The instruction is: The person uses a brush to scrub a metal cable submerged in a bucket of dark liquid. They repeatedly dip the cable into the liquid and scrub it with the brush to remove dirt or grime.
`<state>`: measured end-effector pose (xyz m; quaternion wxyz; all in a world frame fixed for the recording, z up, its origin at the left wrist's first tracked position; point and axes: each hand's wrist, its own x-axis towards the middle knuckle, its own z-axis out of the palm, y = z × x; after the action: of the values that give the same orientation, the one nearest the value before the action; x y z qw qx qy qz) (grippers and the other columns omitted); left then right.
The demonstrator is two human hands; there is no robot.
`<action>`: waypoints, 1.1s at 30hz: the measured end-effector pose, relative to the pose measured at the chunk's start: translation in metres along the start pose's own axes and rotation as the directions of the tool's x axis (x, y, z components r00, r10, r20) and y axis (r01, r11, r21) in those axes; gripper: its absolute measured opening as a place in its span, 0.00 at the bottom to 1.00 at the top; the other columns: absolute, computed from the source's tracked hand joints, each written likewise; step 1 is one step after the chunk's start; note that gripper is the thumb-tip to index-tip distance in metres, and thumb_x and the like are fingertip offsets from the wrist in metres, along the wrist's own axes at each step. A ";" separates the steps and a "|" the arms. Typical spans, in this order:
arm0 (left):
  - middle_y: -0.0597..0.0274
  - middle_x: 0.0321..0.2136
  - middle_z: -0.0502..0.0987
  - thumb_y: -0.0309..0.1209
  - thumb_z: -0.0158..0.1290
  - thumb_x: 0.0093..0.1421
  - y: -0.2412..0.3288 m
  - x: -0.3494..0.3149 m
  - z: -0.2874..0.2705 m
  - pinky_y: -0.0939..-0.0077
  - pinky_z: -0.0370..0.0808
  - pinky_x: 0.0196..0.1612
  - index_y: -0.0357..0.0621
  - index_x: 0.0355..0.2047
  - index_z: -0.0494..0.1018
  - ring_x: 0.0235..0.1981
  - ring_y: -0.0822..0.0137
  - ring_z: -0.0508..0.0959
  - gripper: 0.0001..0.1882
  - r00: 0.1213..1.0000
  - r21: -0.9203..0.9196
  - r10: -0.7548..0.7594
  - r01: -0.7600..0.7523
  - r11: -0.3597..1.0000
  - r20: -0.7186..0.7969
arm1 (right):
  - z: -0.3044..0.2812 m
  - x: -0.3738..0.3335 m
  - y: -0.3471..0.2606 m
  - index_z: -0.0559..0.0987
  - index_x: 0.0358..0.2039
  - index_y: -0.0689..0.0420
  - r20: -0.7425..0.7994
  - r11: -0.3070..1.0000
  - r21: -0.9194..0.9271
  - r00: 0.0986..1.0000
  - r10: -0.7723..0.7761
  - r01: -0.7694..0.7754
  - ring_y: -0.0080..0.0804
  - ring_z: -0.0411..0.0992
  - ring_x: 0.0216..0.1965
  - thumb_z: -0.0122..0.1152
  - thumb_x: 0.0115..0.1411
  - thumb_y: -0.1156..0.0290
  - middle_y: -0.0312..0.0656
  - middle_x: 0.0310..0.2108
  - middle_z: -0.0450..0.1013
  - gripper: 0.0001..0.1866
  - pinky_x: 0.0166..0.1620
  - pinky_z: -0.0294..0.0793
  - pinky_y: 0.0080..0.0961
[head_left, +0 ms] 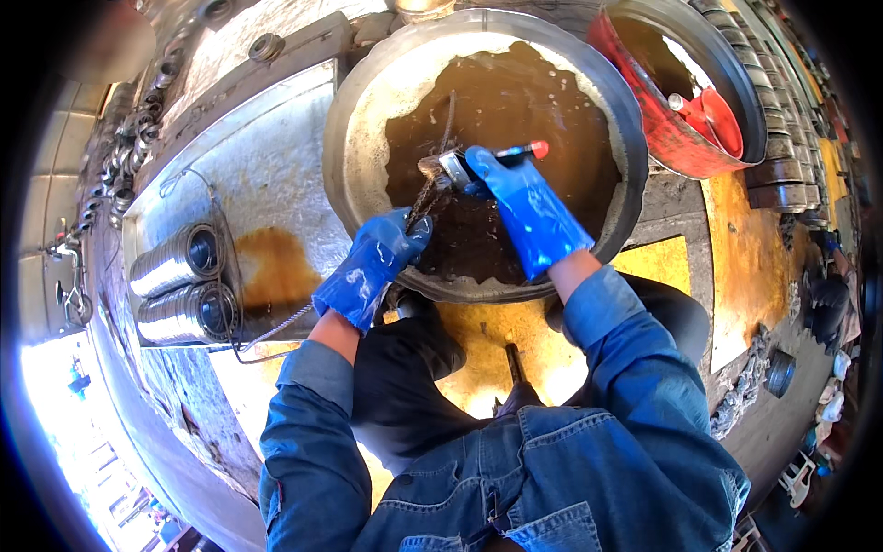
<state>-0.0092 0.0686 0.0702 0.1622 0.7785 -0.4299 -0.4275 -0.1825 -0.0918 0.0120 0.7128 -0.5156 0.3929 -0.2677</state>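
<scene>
My left hand (372, 262), in a wet blue rubber glove, is closed at the near left rim of a round metal basin (342, 175). It grips a wire rope (292, 322) that runs back to the left. Over the brown liquid (524, 101) in the basin, my gloved right hand (524, 202) is wrapped round a brush (453, 170). The brush seems to have brown bristles, a shiny metal band and a dark handle with a red tip. Its bristles are close to the dark strands above my left hand; whether they touch I cannot tell.
On a metal tray (276, 166) to the left lie two stacks of metal rings (175, 262), with wire looped beside them. A red drum (635, 110) at the right holds brown liquid and a red plastic scoop-like thing (713, 120). More rings (777, 170) are stacked beyond it.
</scene>
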 end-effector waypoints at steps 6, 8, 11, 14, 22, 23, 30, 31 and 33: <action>0.58 0.21 0.79 0.46 0.57 0.67 0.013 -0.013 -0.005 0.67 0.75 0.32 0.42 0.37 0.80 0.23 0.68 0.79 0.18 0.995 0.015 -0.099 0.099 0.995 -0.020 | -0.014 0.082 0.014 0.86 0.48 0.60 -0.090 0.984 0.175 0.996 -0.001 0.017 0.25 0.80 0.41 0.63 0.69 0.60 0.40 0.42 0.84 0.17 0.45 0.79 0.25; 0.58 0.21 0.79 0.45 0.57 0.68 0.016 -0.014 -0.004 0.68 0.76 0.32 0.42 0.38 0.80 0.24 0.68 0.80 0.18 0.993 0.027 -0.104 0.105 0.994 -0.050 | -0.010 0.086 0.016 0.86 0.47 0.61 -0.128 0.999 -0.042 0.992 -0.001 -0.004 0.28 0.81 0.39 0.64 0.67 0.57 0.42 0.41 0.84 0.19 0.45 0.79 0.27; 0.59 0.21 0.79 0.45 0.56 0.68 0.017 -0.013 -0.006 0.68 0.76 0.32 0.42 0.38 0.80 0.23 0.68 0.79 0.18 0.993 0.005 -0.120 0.120 0.993 -0.012 | -0.003 0.084 0.008 0.86 0.44 0.61 -0.172 0.903 -0.420 0.985 0.013 -0.086 0.34 0.81 0.38 0.66 0.62 0.49 0.47 0.38 0.84 0.25 0.45 0.78 0.32; 0.60 0.21 0.79 0.45 0.56 0.68 0.010 -0.013 -0.003 0.68 0.75 0.31 0.42 0.37 0.80 0.23 0.68 0.79 0.18 0.992 -0.110 -0.127 0.125 0.986 -0.004 | -0.002 0.048 -0.020 0.86 0.39 0.61 -0.195 0.886 -0.454 0.981 0.009 -0.099 0.28 0.79 0.37 0.66 0.62 0.46 0.44 0.36 0.83 0.26 0.44 0.76 0.30; 0.58 0.23 0.79 0.45 0.56 0.69 -0.015 -0.002 0.002 0.67 0.75 0.32 0.42 0.42 0.80 0.25 0.67 0.79 0.18 0.986 0.029 0.151 -0.149 0.988 -0.071 | 0.008 -0.054 -0.013 0.86 0.38 0.60 0.021 0.973 -0.232 1.000 0.007 -0.002 0.26 0.77 0.36 0.65 0.63 0.47 0.41 0.34 0.82 0.25 0.44 0.76 0.27; 0.58 0.23 0.80 0.45 0.56 0.69 -0.014 -0.004 0.003 0.67 0.75 0.32 0.42 0.42 0.80 0.25 0.66 0.79 0.18 0.978 0.022 0.182 -0.181 0.983 -0.098 | 0.011 -0.060 -0.013 0.86 0.38 0.60 0.033 0.977 -0.213 0.999 0.015 -0.008 0.26 0.77 0.36 0.65 0.63 0.47 0.41 0.34 0.82 0.25 0.44 0.76 0.27; 0.56 0.23 0.80 0.44 0.57 0.68 0.003 -0.010 -0.004 0.66 0.76 0.33 0.42 0.42 0.81 0.25 0.64 0.81 0.17 0.999 0.007 0.018 -0.017 1.000 -0.038 | -0.004 0.005 -0.006 0.86 0.38 0.60 0.001 0.993 -0.119 1.000 0.013 -0.013 0.25 0.77 0.36 0.64 0.64 0.48 0.40 0.34 0.82 0.24 0.43 0.75 0.26; 0.56 0.23 0.80 0.45 0.57 0.68 0.000 -0.009 -0.004 0.66 0.76 0.33 0.42 0.41 0.81 0.25 0.64 0.81 0.17 1.000 0.002 0.013 -0.013 1.000 -0.023 | -0.004 0.020 -0.003 0.86 0.38 0.60 -0.011 0.994 -0.111 1.000 0.008 -0.009 0.24 0.76 0.35 0.64 0.64 0.48 0.40 0.33 0.82 0.24 0.43 0.75 0.26; 0.55 0.22 0.80 0.45 0.57 0.68 0.001 -0.009 -0.006 0.66 0.76 0.33 0.42 0.40 0.81 0.24 0.64 0.81 0.18 1.000 -0.002 -0.002 0.002 1.000 -0.016 | -0.002 0.051 0.002 0.86 0.38 0.60 -0.039 0.991 -0.134 0.999 -0.013 0.008 0.24 0.76 0.35 0.64 0.64 0.48 0.40 0.33 0.81 0.24 0.43 0.75 0.26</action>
<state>-0.0076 0.0751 0.0789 0.1662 0.7823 -0.4272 -0.4218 -0.1567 -0.1325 -0.0046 0.6672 -0.5589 0.4214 -0.2548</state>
